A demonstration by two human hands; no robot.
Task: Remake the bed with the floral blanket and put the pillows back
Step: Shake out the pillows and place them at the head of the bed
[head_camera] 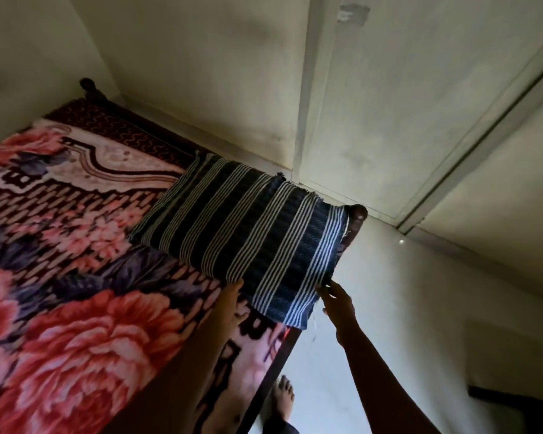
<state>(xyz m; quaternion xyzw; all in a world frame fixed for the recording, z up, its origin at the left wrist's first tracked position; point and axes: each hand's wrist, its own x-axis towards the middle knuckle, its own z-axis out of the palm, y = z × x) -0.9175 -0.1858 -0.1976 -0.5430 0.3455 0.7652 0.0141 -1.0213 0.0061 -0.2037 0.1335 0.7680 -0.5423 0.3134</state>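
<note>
Room: dim, pale walls, pale floor on the right. A pale vertical strip runs up the far wall, and framed pale panels sit to its right. Can't tell if they're doors. Dark flat object on the floor, near right, unclear what it is.

Surface: wooden bed, dark side rail along its right edge. 2 rounded dark bedposts: 1 at the far left corner, 1 at the far right corner. Person's bare foot is on the floor just beside the rail.

Floral blanket: spread flat over the bed, with big pink-red roses, purple leaves and a cream and dark maroon border. A strip of maroon patterned sheet shows past its far edge. There are dark block shapes along the right border; can't read them as letters.

Striped pillow: only 1 visible. Navy with bands of thin white stripes, frayed corners. It lies on the blanket at the bed's far right corner, its right end just beside the post and its near corner overhanging the rail.

Left hand: fingers straight, tips against the pillow's near edge, not wrapped around it.
Right hand: fingers bent at the pillow's right edge near the overhanging corner. Can't tell if it grips the cloth or just touches it.
</note>
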